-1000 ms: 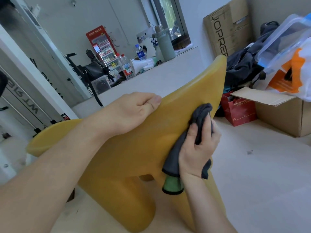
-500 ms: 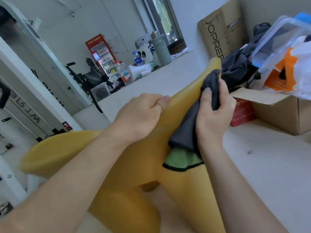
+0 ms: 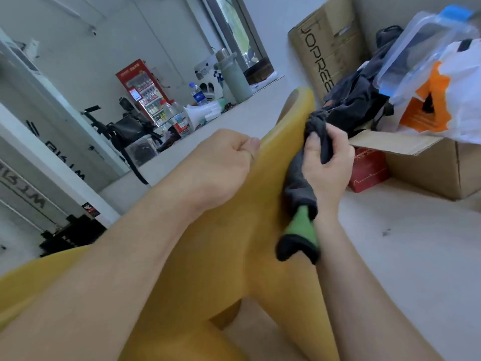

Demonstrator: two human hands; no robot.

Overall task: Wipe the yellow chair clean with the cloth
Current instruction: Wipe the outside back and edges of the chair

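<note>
The yellow chair (image 3: 234, 251) is tipped over in front of me, its curved back edge running up toward the middle of the view. My left hand (image 3: 221, 165) grips that upper edge, fingers curled over it. My right hand (image 3: 328, 168) holds a dark grey cloth (image 3: 299, 188) with a green inner side and presses it against the chair's right side near the top end. The cloth's lower end hangs loose below my wrist.
An open cardboard box (image 3: 442, 165) with a red box (image 3: 369, 170), dark clothing and plastic bags stands at the right. A tall cardboard carton (image 3: 325, 48) leans behind it. Bottles, a megaphone and a red vending machine (image 3: 140, 87) lie far left across the pale floor (image 3: 403, 243).
My right hand has slid the cloth up along the chair's edge from its middle toward the top end. My left hand has kept its grip on the edge.
</note>
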